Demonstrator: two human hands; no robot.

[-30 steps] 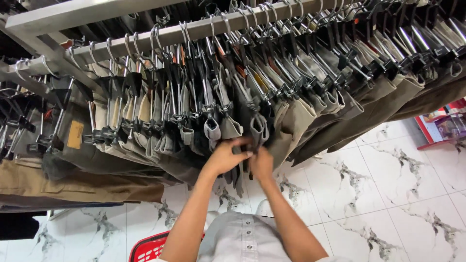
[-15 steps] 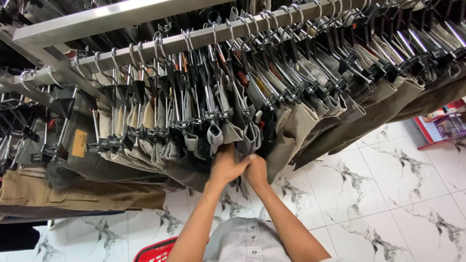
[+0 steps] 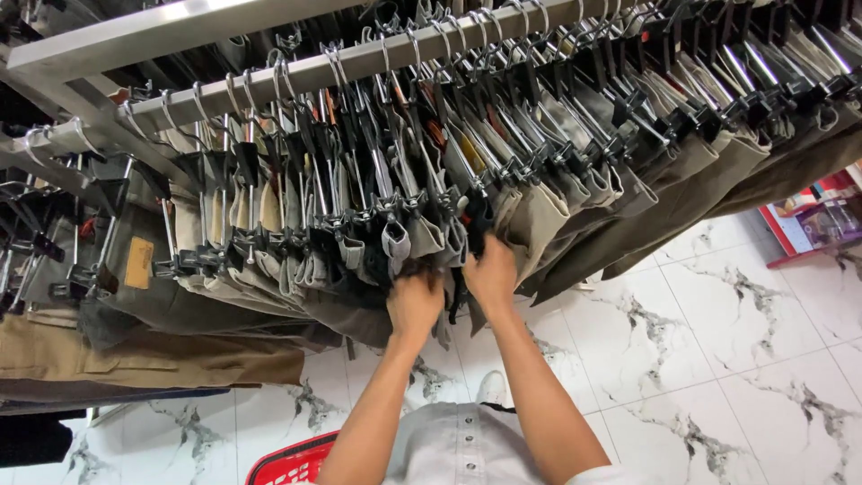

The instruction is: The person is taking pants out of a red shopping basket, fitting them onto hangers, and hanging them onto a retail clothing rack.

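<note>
Far left: folded brown trousers lie low beside the rack, and a red basket sits on the floor near the person's body.
Rail: a long metal rail runs left to right, crowded with clip hangers carrying khaki and olive trousers.
Left hand: the left hand is pushed in among the waistbands at the middle of the row, fingers curled closed on a dark pair of trousers hanging there.
Right hand: the right hand sits just beside it, fingers pressed into the fold of a khaki pair.
Progress: the dark pair looks parted from its neighbours but hangs clipped on the rail; nothing is lifted off yet.
Right: marble-patterned floor tiles, a red shelf at the edge.
</note>
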